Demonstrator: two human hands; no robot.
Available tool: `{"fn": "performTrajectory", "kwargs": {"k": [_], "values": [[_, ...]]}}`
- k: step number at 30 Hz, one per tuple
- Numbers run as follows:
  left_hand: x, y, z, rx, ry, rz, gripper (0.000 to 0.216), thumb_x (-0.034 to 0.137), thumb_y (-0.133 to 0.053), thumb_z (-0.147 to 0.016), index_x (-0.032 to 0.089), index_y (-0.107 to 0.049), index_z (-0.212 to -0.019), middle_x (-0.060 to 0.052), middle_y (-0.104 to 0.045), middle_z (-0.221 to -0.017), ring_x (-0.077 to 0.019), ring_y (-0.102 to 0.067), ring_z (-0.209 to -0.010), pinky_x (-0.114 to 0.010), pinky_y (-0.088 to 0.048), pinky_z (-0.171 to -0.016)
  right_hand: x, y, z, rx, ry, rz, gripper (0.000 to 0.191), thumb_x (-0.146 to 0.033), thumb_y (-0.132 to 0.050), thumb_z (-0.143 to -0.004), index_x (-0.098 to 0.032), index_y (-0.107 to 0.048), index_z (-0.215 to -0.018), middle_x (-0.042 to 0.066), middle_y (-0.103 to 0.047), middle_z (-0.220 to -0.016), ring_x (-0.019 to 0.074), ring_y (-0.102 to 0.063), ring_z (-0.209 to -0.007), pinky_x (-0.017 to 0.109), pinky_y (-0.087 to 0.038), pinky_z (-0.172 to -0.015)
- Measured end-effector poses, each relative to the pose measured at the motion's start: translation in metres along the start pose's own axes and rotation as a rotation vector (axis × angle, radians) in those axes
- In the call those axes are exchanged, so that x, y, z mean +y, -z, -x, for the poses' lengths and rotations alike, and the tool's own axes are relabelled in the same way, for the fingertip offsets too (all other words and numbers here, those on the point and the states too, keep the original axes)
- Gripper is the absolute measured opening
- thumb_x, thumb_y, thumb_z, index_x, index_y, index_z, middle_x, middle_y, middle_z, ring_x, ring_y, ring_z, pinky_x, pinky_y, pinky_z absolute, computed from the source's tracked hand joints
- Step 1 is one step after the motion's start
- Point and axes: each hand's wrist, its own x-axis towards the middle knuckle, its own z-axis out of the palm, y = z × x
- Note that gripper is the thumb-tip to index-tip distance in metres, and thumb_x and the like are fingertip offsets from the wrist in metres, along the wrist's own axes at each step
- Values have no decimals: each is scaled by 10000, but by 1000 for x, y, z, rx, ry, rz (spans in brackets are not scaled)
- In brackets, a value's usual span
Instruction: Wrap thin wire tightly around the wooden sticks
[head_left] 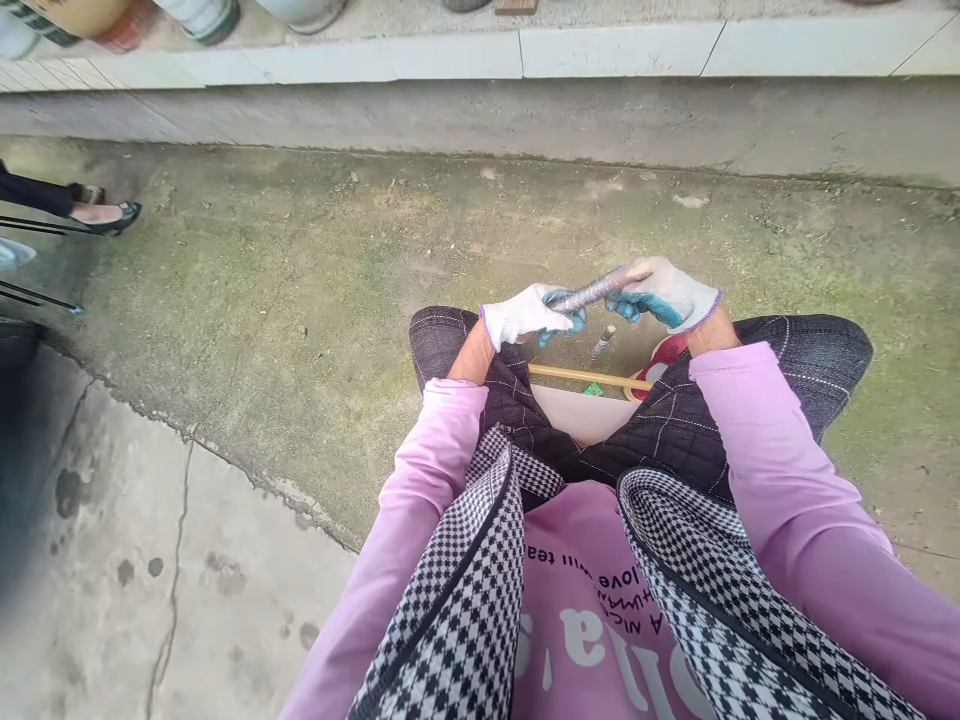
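Both hands wear white gloves with blue-green coated fingers, and between them they hold a silvery ribbed rod (589,293). The left hand (529,312) has its fingers curled around the rod's lower end. The right hand (667,293) has its thumb along the upper end and its fingers bent beneath it, pinching the rod there; how tightly either hand grips, I cannot tell. The rod slants upward from the left fingers to the right ones, its middle bare between them.

Just below the gap between the two sets of fingers is a smaller ribbed piece (602,342), tilted, with a pale tip. Closer to the body than the fingers, a yellow stick (589,377) runs across between the legs (787,370), above a pale panel (585,412). A small green scrap (592,389) shows beside the stick, below the fingers. Under the right wrist is a red roll (669,349), partly hidden by the leg.

Beyond the fingers lies the mossy ground (337,270), reaching to a low wall (480,120). Well off to the left of the left fingers, another person's dark shoe (124,218) rests on the ground.
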Motion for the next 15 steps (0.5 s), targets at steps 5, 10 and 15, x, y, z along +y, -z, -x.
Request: {"fn": "performTrajectory", "kwargs": {"k": [5,10,15], "values": [[-1,-1,-12,199,-97,141,184,222,-766,-855,156,-734,-1024,53,-599,-693,-86,-464,-517,-228,-429,-516,-2,-14,-3,60,-16,-17,321,-389,-1045,-711,-195,-821,-835,60,-806,-759,145,-627,-574,269,-580,-527],[-15,0,-26,347,-25,-483,111,206,-766,-882,171,-760,-987,-10,-687,-784,-169,-650,-730,-277,-536,-745,2,-19,-7,-9,-27,187,149,-279,-949,-811,-197,-827,-829,34,-792,-753,159,-656,-608,284,-580,-599],[-23,-1,-28,114,70,-908,93,165,-805,-804,199,-780,-886,-80,-781,-888,-276,-752,-962,-369,-555,-950,3,-14,-10,-44,-86,634,127,-105,-759,-876,-180,-823,-795,14,-734,-660,149,-596,-609,281,-443,-587]]}}
